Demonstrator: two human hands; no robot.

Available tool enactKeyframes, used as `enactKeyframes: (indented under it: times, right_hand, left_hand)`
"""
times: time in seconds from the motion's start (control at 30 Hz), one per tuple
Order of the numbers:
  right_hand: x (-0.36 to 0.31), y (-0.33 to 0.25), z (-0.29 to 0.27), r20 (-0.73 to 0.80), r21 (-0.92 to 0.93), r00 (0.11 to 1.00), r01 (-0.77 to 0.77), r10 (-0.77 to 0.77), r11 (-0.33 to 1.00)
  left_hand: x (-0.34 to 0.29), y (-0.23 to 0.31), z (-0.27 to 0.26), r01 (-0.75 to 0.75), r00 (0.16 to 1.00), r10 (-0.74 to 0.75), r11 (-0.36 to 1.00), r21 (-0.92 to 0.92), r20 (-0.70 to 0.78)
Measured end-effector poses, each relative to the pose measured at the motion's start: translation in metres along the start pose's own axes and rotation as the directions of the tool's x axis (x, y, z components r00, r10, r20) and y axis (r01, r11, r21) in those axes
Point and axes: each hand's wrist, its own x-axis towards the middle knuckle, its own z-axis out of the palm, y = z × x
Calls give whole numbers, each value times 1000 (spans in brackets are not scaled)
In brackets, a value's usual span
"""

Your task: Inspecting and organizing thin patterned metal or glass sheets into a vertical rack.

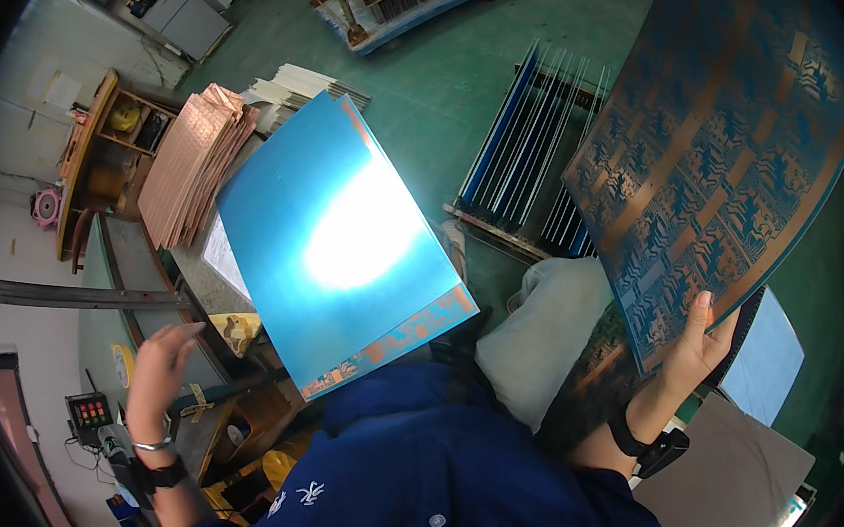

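My right hand (692,359) grips the lower edge of a large printed circuit panel (712,158), blue with copper-coloured circuit patterns, held up tilted at the right. My left hand (161,373) is raised at the left, fingers loosely bent and apart, with nothing visible in it. Between the hands lies a stack of blue panels (287,202), its top one plain and glaring with reflected light. Along the stack's near edge shows a strip of copper pattern (405,337) from a panel underneath. The stack leans close to my body, apart from both hands.
A rack (516,161) with upright panels stands on the green floor ahead. Copper-coloured sheets (189,168) are stacked on the left bench. A wheeled cart (414,7) with plates is farther off. A grey board (723,491) lies at lower right; wooden shelves (116,151) stand left.
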Motion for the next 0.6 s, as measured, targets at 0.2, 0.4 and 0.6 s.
enactKeyframes:
  times: [0.2,0.4,0.6]
  right_hand:
    - [7,17,19,60,-12,992,-107,108,994]
    - [3,74,81,-30,-279,996,-92,87,956]
    - [-5,119,132,-27,-353,996,-86,82,932]
  left_hand:
    - [31,-42,-83,88,996,-87,995,52,-27]
    - [177,76,-58,-471,879,342,732,-492,-332]
    - [281,212,114,-124,918,344,-221,-967,-197]
